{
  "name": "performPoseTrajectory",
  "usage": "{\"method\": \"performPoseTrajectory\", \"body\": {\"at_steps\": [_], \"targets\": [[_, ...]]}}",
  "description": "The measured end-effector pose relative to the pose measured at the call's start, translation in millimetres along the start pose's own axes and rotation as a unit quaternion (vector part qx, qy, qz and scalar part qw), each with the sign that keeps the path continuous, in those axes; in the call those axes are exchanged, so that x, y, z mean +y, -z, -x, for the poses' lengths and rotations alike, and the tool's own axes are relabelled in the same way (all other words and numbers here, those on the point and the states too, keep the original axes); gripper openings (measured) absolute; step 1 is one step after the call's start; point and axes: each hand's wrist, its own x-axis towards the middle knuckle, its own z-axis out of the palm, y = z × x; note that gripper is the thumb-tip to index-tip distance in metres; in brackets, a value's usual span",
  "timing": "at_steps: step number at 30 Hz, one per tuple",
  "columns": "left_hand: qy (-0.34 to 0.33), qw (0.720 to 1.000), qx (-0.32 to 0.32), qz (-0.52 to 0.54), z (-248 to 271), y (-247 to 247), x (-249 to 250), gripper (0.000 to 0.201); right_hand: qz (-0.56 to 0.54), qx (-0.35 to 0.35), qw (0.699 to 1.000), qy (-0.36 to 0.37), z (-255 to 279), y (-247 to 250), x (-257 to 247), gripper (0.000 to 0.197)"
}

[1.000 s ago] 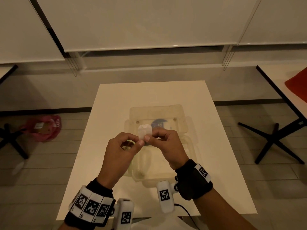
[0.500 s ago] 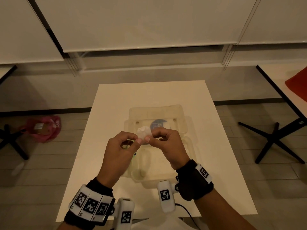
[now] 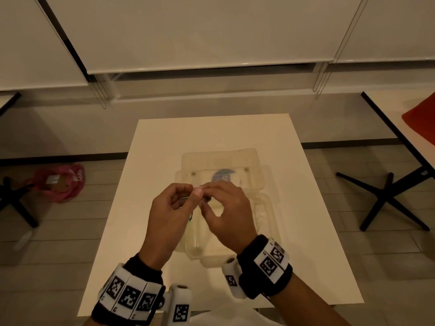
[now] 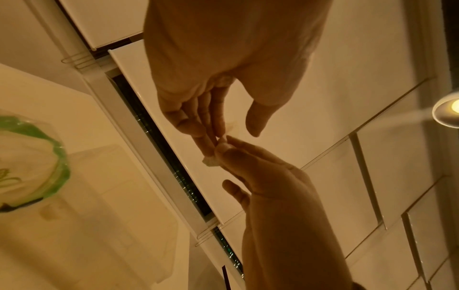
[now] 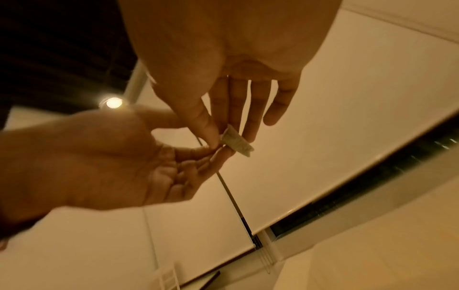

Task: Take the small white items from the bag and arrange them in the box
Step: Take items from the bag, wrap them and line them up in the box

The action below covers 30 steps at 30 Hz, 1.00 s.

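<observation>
Holding one small white item (image 5: 237, 144) up in the air, both hands meet above the clear box (image 3: 259, 182). The left hand (image 3: 169, 217) pinches one end of it with thumb and finger. The right hand (image 3: 226, 212) pinches the other end the same way, and its other fingers are spread out loose. From the head view the item is almost hidden behind the fingertips. From the right wrist view it looks like a little flat strip, and part of it sticks out past the fingers.

The item sits right between the two hands, so neither hand is nearer. Its long side seems to run from one hand across to the other. The box lies open on the white surface (image 3: 164, 142), straight below and a bit beyond the hands. So I think the next move is down and a little forward. A clear bag with green edges (image 4: 37, 162) rests by the box, under the left hand. I cannot tell how many items are in the box.
</observation>
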Motion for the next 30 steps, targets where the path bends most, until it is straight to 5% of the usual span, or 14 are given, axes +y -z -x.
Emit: {"method": "performPoseTrajectory", "body": {"at_steps": [9,13,17,22,30], "targets": [[0.01,0.997,0.071,-0.034,-10.2,7.2,-6.6,0.012,0.074,-0.002,0.992,0.106,17.0,-1.7,-5.6,0.021],[0.006,0.997,0.047,-0.058,-13.2,14.7,-5.0,0.018,-0.057,0.082,0.994,-0.051,7.6,9.6,-5.9,0.019],[-0.003,0.997,0.002,-0.08,-11.3,16.4,-4.2,0.018,-0.185,-0.003,0.957,-0.225,-8.0,16.0,-6.2,0.016],[-0.005,0.995,-0.047,-0.085,-8.0,15.9,-3.9,0.016,-0.182,-0.104,0.95,-0.231,-15.6,16.1,2.9,0.011],[0.009,0.994,-0.081,-0.077,-6.3,14.2,-13.3,0.017,-0.277,-0.077,0.926,-0.244,-13.9,21.2,-0.7,0.014]]}}
